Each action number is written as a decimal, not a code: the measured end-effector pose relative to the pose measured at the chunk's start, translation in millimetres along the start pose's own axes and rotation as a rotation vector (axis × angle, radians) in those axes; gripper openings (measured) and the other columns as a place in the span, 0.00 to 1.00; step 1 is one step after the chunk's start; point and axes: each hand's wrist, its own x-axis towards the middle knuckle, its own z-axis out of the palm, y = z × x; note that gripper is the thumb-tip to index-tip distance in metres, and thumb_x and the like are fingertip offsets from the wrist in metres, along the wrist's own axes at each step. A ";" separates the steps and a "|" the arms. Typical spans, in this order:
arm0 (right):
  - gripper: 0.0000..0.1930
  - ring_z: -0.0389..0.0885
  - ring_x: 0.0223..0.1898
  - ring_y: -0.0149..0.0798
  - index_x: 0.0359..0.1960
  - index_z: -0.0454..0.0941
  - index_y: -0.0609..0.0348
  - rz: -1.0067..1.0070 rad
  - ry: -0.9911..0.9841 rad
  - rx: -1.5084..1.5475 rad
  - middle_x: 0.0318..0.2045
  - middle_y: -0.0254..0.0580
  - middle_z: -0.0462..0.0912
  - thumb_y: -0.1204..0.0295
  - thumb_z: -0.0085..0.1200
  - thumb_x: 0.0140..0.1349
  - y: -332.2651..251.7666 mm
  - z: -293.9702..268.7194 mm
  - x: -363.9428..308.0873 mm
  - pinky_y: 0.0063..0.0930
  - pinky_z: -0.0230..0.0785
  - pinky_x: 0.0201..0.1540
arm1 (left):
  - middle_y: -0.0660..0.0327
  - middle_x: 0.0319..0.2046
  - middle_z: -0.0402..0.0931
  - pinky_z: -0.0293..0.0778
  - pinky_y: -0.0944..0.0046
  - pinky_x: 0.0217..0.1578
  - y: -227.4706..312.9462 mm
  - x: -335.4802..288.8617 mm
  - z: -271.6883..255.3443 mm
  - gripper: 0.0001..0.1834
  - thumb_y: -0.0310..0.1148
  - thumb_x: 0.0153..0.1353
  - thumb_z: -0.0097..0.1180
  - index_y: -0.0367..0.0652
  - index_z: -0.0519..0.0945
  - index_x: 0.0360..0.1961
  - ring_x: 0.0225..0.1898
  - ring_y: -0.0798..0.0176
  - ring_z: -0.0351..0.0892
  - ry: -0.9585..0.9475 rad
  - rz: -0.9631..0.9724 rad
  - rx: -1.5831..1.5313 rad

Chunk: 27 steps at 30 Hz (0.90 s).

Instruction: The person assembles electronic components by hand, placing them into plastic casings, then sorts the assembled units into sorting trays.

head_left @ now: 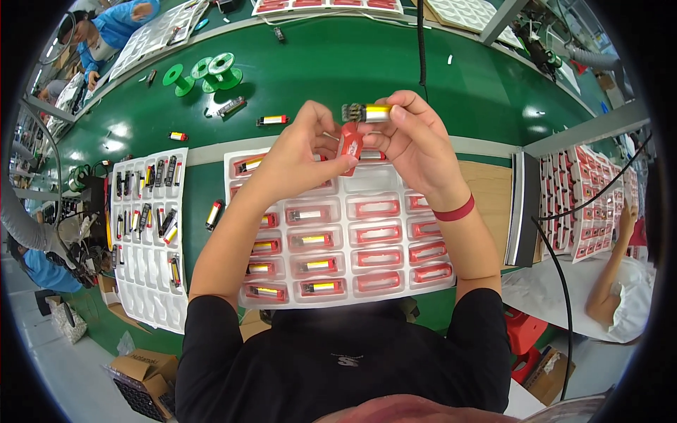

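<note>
My left hand point(293, 155) grips a small red plastic casing point(350, 144), thumb along its lower end. Just above and to the right, my right hand point(422, 148) pinches a yellow and silver battery cell point(376, 113) with a dark piece at its left end. The cell and the casing are close together; whether they touch I cannot tell. Below both hands lies a white moulded tray point(361, 185). Its right columns hold red casings point(377, 233) with pale openings, and several casings on its left hold yellow and silver cells point(319, 266).
On the green bench point(317, 63) stand green solder spools point(221, 70), with loose cells point(271, 120) nearby. A second white tray point(151, 282) at left holds dark parts and cells. Red casings fill stacked trays point(585, 204) at right. A black cable point(422, 49) hangs at the back. Co-workers sit at both sides.
</note>
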 end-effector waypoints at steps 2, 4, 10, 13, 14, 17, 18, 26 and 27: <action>0.07 0.86 0.47 0.43 0.50 0.76 0.57 -0.028 -0.002 0.024 0.48 0.46 0.84 0.74 0.51 0.74 2.6 0.2 1.4 0.35 0.80 0.52 | 0.54 0.45 0.75 0.82 0.60 0.42 11.9 1.3 2.9 0.26 0.25 0.61 0.65 0.41 0.65 0.57 0.45 0.59 0.84 -0.006 -0.055 -0.127; 0.07 0.86 0.47 0.44 0.50 0.76 0.57 -0.033 0.011 0.086 0.50 0.50 0.84 0.74 0.51 0.74 7.2 -1.7 1.7 0.37 0.79 0.53 | 0.53 0.46 0.76 0.82 0.58 0.44 10.1 2.6 5.4 0.29 0.24 0.62 0.64 0.42 0.65 0.62 0.47 0.58 0.84 -0.010 -0.083 -0.188; 0.06 0.87 0.44 0.41 0.48 0.77 0.61 -0.140 0.074 -0.085 0.44 0.46 0.85 0.76 0.52 0.72 0.3 3.7 -6.9 0.34 0.79 0.51 | 0.56 0.42 0.74 0.81 0.55 0.43 5.9 0.1 -1.6 0.21 0.39 0.67 0.47 0.46 0.71 0.59 0.34 0.58 0.77 -0.176 -0.241 -1.194; 0.06 0.87 0.40 0.38 0.46 0.77 0.63 -0.146 0.126 -0.185 0.39 0.44 0.85 0.77 0.55 0.70 -7.1 5.6 -11.6 0.31 0.80 0.45 | 0.59 0.38 0.73 0.79 0.58 0.39 0.9 0.1 -9.4 0.20 0.33 0.64 0.51 0.46 0.72 0.58 0.33 0.60 0.76 -0.275 -0.074 -1.120; 0.06 0.87 0.40 0.38 0.46 0.77 0.63 -0.148 0.129 -0.182 0.39 0.44 0.85 0.77 0.55 0.70 -7.4 6.4 -12.4 0.31 0.80 0.45 | 0.61 0.37 0.73 0.77 0.63 0.35 1.8 -1.1 -11.1 0.25 0.28 0.59 0.62 0.45 0.74 0.59 0.33 0.63 0.77 -0.129 -0.024 -0.714; 0.05 0.87 0.36 0.36 0.44 0.78 0.64 -0.111 0.142 -0.260 0.37 0.43 0.85 0.77 0.57 0.68 -7.7 10.8 -13.3 0.28 0.80 0.40 | 0.61 0.38 0.77 0.77 0.65 0.37 26.2 -8.1 -1.5 0.31 0.24 0.51 0.72 0.43 0.77 0.58 0.36 0.63 0.79 0.226 0.187 0.246; 0.05 0.87 0.35 0.36 0.43 0.78 0.64 -0.066 0.142 -0.274 0.36 0.43 0.85 0.77 0.58 0.68 -8.2 12.3 -13.5 0.27 0.80 0.38 | 0.58 0.42 0.81 0.77 0.66 0.41 23.6 -2.1 -3.9 0.29 0.27 0.49 0.75 0.41 0.81 0.54 0.41 0.62 0.82 0.250 0.403 0.371; 0.05 0.87 0.33 0.34 0.41 0.79 0.64 0.028 0.166 -0.326 0.35 0.42 0.86 0.77 0.59 0.67 -5.2 13.6 -12.8 0.25 0.79 0.37 | 0.53 0.41 0.84 0.81 0.61 0.41 28.6 -3.3 -6.4 0.21 0.27 0.50 0.74 0.39 0.84 0.47 0.41 0.55 0.85 0.243 0.536 0.548; 0.05 0.87 0.32 0.34 0.41 0.79 0.64 0.032 0.168 -0.329 0.35 0.42 0.86 0.77 0.59 0.67 -4.6 13.0 -12.9 0.25 0.79 0.37 | 0.53 0.40 0.85 0.81 0.61 0.40 26.2 -2.9 -7.6 0.21 0.27 0.50 0.74 0.38 0.84 0.47 0.39 0.55 0.85 0.245 0.569 0.575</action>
